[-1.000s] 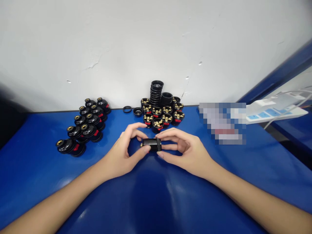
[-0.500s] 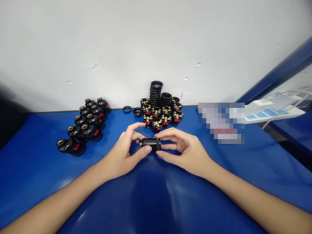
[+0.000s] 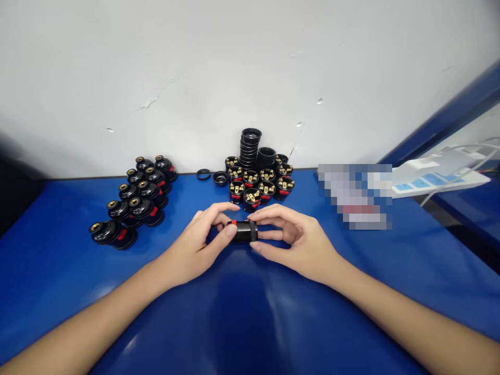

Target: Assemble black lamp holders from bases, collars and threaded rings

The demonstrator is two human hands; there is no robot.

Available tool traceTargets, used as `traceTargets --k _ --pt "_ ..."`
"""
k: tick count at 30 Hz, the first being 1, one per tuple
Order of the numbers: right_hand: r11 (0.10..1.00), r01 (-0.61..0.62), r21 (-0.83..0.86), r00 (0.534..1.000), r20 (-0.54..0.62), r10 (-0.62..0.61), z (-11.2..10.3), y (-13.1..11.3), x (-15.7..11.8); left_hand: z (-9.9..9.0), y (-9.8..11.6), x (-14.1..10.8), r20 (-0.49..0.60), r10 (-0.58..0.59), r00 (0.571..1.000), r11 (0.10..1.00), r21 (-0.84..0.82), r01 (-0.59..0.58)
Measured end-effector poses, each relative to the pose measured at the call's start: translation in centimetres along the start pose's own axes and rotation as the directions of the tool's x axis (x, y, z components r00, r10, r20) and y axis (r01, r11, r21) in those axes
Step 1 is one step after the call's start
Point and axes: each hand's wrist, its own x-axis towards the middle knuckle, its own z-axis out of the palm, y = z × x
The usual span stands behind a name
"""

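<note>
Between my two hands a black lamp holder lies on its side, a red knob showing at its left end. My left hand is closed around that end, thumb in front and fingers behind. At the other end sits a ridged black ring, pinched by my right hand between thumb and fingertips. My left fingers hide the lamp holder's left end face. Just beyond my hands stand several open lamp holder bodies with brass contacts and red knobs.
Capped black lamp holders stand in rows at the left. By the wall are a stack of black rings, a wider black collar, a loose thin ring and a cap. A white power strip lies at right.
The lamp holder has rolled in my left fingers: its red knob now shows more, and the brass tip at its left end is covered. My left thumb shifted slightly left and up; my right hand barely moved.
</note>
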Motion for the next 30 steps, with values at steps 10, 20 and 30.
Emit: traceTargets --k 10,20,30 --pt "0.997 0.066 -0.04 0.998 -0.003 -0.066 0.1 -0.17 0.08 -0.09 -0.04 0.19 -0.075 0.112 0.991 0.993 0.056 -0.108" --pt "0.998 0.021 -0.056 1.0 -0.007 -0.021 0.78 -1.0 -0.26 0.03 0.62 -0.1 -0.143 0.274 0.951 0.949 0.203 -0.242" --pt "0.998 0.04 -0.052 0.999 0.005 -0.04 0.86 -0.4 -0.32 -0.36 0.18 -0.09 -0.01 0.26 0.965 0.937 0.242 -0.25"
